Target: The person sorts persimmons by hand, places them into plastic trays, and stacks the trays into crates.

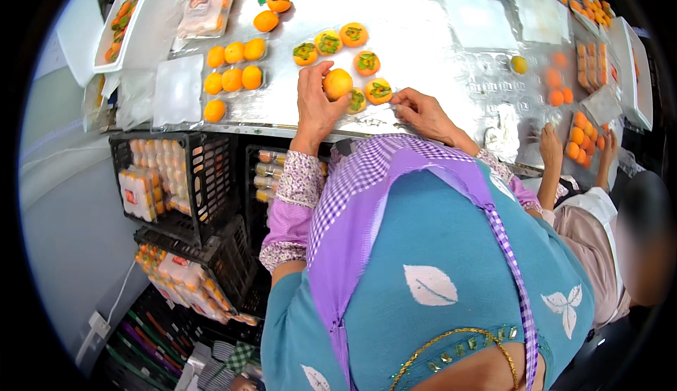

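In my left hand [319,103] is an orange persimmon [338,84], its smooth side up and the fingers closed around it. A persimmon with its green calyx up [356,100] lies partly behind the held one. Just left of my right hand [428,115] sits another calyx-up persimmon [379,90]. The right fingers are bent together low over the metal table [416,45]; whatever they hold, if anything, is too small to make out. Several more calyx-up persimmons [328,42] lie loosely beyond my hands.
A clear tray [233,66] partly filled with persimmons stands on the left, beside empty clear trays [178,89]. A white foam box [130,21] is at the far left. Black crates [201,186] of packed fruit stand below the table edge. Rightward, a co-worker's hands [552,144] are near another fruit tray [582,137].
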Available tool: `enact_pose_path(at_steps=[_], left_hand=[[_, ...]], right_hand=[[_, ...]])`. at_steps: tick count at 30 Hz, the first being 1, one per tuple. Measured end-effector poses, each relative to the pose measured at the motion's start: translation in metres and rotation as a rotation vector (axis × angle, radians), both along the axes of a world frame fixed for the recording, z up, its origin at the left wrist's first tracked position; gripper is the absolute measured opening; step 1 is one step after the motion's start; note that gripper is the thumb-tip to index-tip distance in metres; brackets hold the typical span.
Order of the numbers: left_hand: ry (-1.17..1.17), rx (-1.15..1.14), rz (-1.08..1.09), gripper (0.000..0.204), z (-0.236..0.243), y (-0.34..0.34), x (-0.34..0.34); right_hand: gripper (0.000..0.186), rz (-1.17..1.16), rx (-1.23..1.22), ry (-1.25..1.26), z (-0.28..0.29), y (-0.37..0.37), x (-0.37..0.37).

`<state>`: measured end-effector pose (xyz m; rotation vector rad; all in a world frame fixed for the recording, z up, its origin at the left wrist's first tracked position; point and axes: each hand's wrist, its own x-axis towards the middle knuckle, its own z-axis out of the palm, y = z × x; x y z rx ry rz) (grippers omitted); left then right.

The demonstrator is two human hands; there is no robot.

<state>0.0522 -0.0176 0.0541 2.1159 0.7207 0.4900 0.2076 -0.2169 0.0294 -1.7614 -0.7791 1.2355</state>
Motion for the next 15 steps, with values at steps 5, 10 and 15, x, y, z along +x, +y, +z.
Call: enact_pose_path(at_steps=[5, 10, 15], left_hand=[[0.004, 0.078, 0.27, 0.056, 0.022, 0.013, -0.035], [0.148, 0.548, 0.471, 0.055, 0.007, 0.061, -0.098], [0.31, 0.521, 0.643, 0.054, -0.011, 0.09, -0.121]], right_hand=[[0.018, -0.092, 0.017, -0.018, -0.002, -0.005, -0.001], [0.016, -0.084, 0.029, -0.009, 0.002, -0.001, -0.002], [0.016, -0.056, 0.008, -0.066, 0.004, -0.001, -0.001]])
